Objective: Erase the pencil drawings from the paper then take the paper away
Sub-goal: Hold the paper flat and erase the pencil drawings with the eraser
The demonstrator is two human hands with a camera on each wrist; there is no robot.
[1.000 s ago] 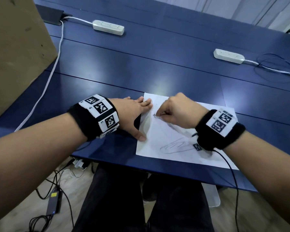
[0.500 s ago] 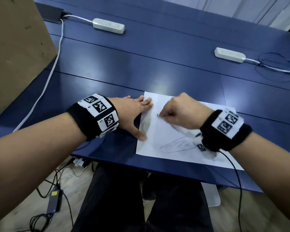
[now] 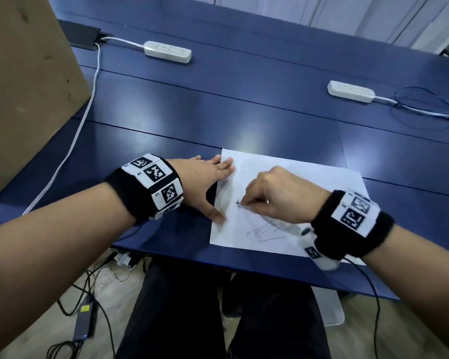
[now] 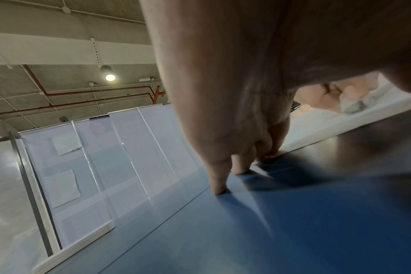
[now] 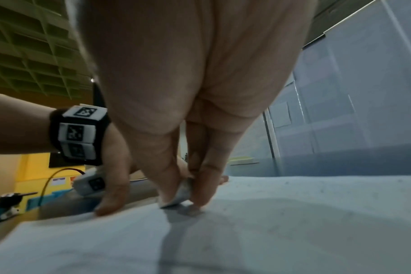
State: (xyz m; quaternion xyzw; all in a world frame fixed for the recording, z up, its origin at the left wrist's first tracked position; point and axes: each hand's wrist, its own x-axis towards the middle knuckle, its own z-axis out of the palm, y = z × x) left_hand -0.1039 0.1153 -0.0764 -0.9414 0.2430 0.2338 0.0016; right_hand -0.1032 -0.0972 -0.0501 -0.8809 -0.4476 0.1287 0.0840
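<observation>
Looking down from the head view, I see my left hand point(image 3: 205, 182) lying flat with straight fingers at nine o'clock of the paper point(image 3: 309, 182); its fingertips and thumb rest on the sheet's left edge, which I judge is there to pin it against the rubbing. The paper lies on the blue table point(image 3: 244, 112), near its front edge. My right hand point(image 3: 280, 198) sits over the sheet's middle, fingers curled tight, pinching a small eraser point(image 3: 240, 203) down onto a dark pencil mark. A looping pencil drawing point(image 3: 266, 231) remains at six o'clock of that hand, so I judge the erasing only partly done.

From the left wrist view, straight fingers point(image 4: 219, 178) press their tips to the table, holding nothing. At two o'clock, the other hand shows pinching the pale eraser point(image 4: 354, 106) over the sheet.

From the right wrist view, thumb and fingers point(image 5: 207, 185) close narrowly on the eraser point(image 5: 180, 192), its lower corner touching the paper point(image 5: 293, 222). At nine o'clock my left hand's thumb point(image 5: 113, 194) presses the sheet's edge. The low, tight pinch likely gives firm pressure at one corner.
</observation>
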